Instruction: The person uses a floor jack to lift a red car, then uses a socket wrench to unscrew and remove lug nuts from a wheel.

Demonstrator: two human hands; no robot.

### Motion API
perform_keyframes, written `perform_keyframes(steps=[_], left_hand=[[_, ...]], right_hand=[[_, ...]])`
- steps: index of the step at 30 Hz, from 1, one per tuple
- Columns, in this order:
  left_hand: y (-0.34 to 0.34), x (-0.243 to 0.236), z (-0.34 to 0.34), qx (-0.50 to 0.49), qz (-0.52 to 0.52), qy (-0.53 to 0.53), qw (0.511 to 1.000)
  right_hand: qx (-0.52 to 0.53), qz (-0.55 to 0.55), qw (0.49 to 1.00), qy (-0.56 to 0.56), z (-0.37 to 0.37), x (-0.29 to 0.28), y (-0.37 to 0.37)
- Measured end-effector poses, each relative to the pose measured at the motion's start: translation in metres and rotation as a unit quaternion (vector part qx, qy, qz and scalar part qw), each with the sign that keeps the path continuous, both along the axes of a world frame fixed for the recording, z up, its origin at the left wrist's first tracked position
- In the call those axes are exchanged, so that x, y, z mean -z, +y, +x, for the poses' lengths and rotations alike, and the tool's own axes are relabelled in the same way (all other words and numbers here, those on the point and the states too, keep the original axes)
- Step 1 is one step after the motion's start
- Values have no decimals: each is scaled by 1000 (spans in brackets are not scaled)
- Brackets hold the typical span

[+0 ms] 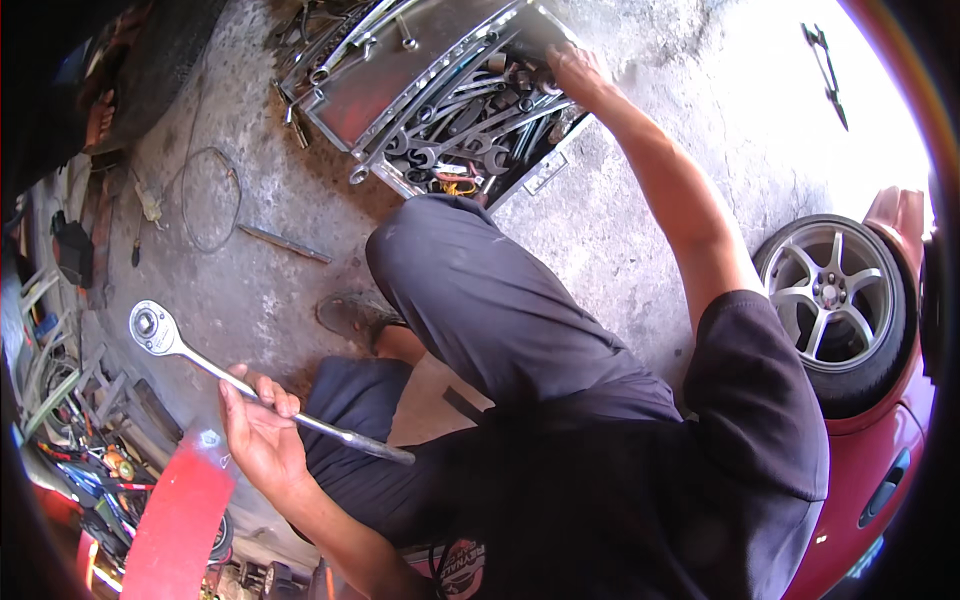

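Squatting spot: rough grey concrete floor (620, 230), cracked and stained, bright sun at its top right corner.
Left hand (258, 430): near the floor's lower left edge, fingers curled around the handle of a long silver ratchet wrench (240, 382), clamped on it; round head of the wrench pointing up and left.
Right hand (572, 68): stretched far out to the top edge, down inside the metal toolbox (400, 80); fingers among the tools, cannot tell if closed on anything.
Toolbox: open, lid flat, full of grey spanners (450, 130), more loose ones beside its top left corner.
Floor bits: thin wire loop (205, 200) and a flat metal bar (285, 243) left of the toolbox.
Right edge: red car (880, 450) with a silver-spoked wheel (830, 295) touching the floor.
Left edge: messy pile of tools and parts (80, 430), a red panel (180, 520) in front.
Top left corner: dark tyre (150, 60).
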State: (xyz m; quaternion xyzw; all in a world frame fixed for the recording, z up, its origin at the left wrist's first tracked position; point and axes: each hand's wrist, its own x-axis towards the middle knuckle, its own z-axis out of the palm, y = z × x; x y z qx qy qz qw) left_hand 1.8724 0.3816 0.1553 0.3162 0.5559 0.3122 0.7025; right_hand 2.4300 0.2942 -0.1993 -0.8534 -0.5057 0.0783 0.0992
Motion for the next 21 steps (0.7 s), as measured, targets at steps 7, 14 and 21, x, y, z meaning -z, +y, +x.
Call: perform_keyframes(steps=[7, 14, 21], left_hand=[[-3, -5, 4, -7, 8, -4, 1000], [-2, -4, 3, -10, 8, -7, 1000], [-7, -3, 7, -9, 8, 12, 1000]], right_hand=[[-84, -83, 992, 33, -38, -31, -21], [-78, 87, 993, 17, -41, -22, -2], [68, -135, 988, 29, -22, 11, 47]])
